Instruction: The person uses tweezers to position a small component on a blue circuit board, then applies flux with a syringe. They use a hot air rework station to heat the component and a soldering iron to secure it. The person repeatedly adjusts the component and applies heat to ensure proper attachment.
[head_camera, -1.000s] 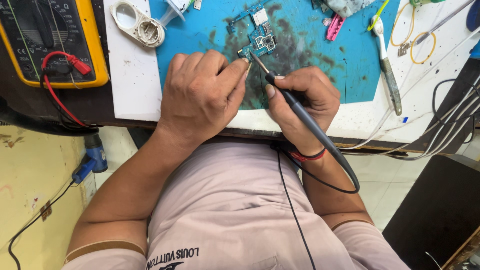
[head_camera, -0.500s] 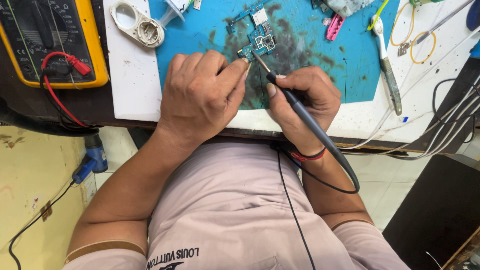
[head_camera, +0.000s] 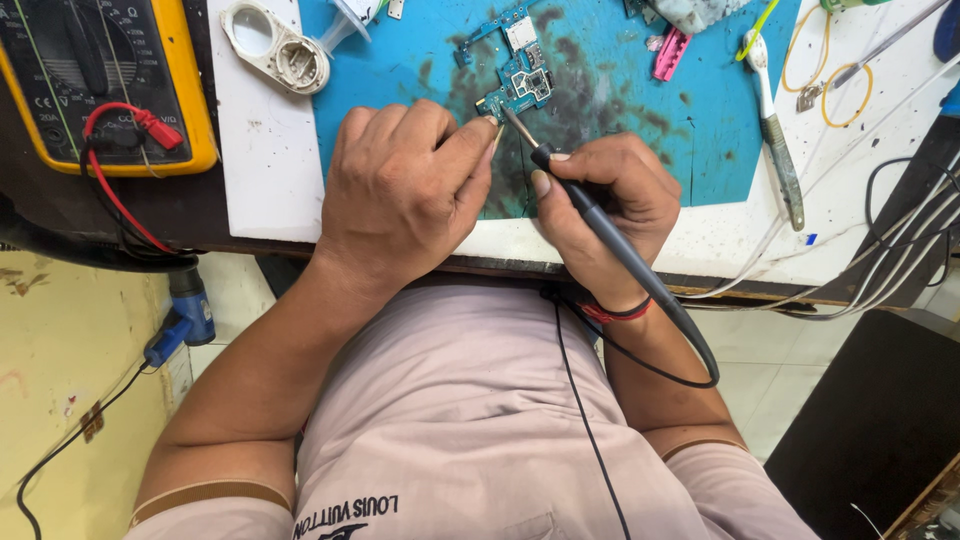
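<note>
No real change from half a second ago: right hand (head_camera: 610, 205) still grips the soldering iron (head_camera: 600, 225), tip on the small blue circuit board (head_camera: 515, 75). The board lies on the blue mat (head_camera: 640, 120). Left hand (head_camera: 400, 195) stays curled, fingertips pinning the board's near edge.

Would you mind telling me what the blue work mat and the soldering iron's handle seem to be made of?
Blue work mat: probably silicone or rubber, matte, with dark scorch-like stains and no glare. Soldering iron handle: likely dark grey plastic or rubber with a dull sheen; its tip is bare metal. The right hand holds it on the circuit board.
</note>
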